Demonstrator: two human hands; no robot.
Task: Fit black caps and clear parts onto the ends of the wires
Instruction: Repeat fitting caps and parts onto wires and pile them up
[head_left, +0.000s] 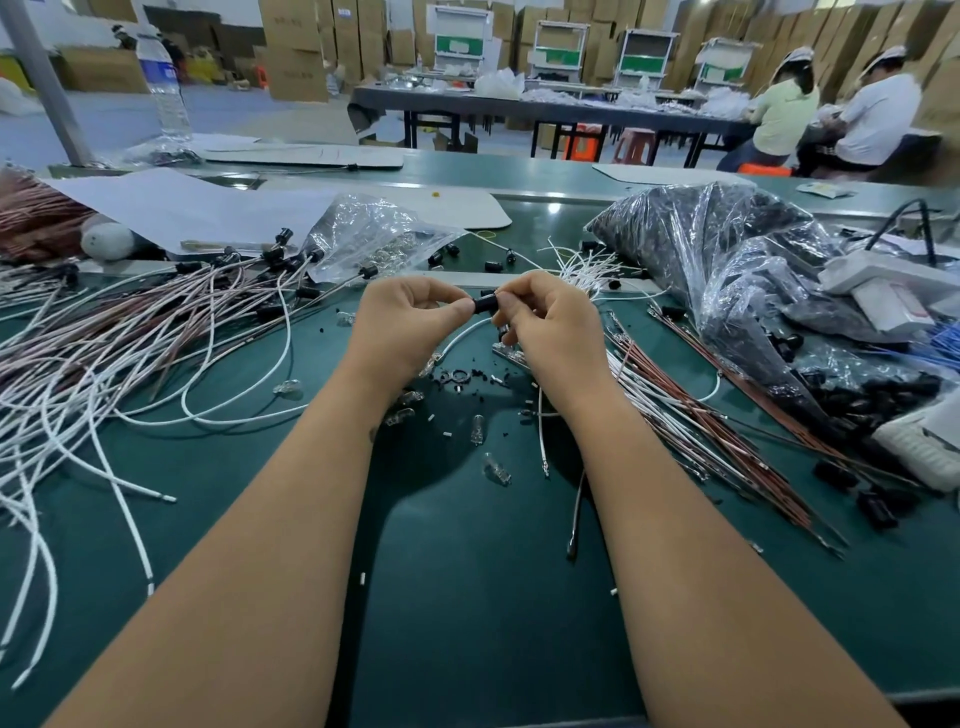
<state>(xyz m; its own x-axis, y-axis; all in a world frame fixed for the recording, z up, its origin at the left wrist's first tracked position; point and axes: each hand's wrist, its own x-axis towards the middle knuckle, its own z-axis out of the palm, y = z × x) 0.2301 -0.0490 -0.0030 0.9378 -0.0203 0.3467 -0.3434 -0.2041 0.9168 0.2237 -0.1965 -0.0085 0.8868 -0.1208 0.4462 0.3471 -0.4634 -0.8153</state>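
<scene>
Green matting covers the workbench (467, 597), and the part closest to the person is mostly bare, with only a few stray white bits and small clear parts (496, 470) scattered on it. Just beyond, both hands meet above the mat. The left hand (410, 322) has its fingers curled, thumb and forefinger pinching one end of a black cap (484, 304); the right hand (550, 325) pinches the other end, fingers curled in the same way. A white wire (457, 338) loops down from between the hands, so the judgement is that this cap is being pushed onto that wire's end right now. Whether a clear part already sits inside cannot be told.

To the left lies a big spread of white and pinkish wires (130, 332), several with black caps already on their far ends, which looks like the finished pile. To the right lies a bundle of brown and white wires (691, 410) with bare metal tips, apparently still waiting. On that showing a fair share is done and a good many remain.

Farther back, a small clear plastic bag (374, 234) holds what seem to be more clear parts, and a large crumpled plastic bag (727, 260) on the right is full of black caps, some spilling out at its near edge. Behind the bench stand a water bottle (163, 83), another long table with two seated people, and stacked cardboard boxes (296, 47).
</scene>
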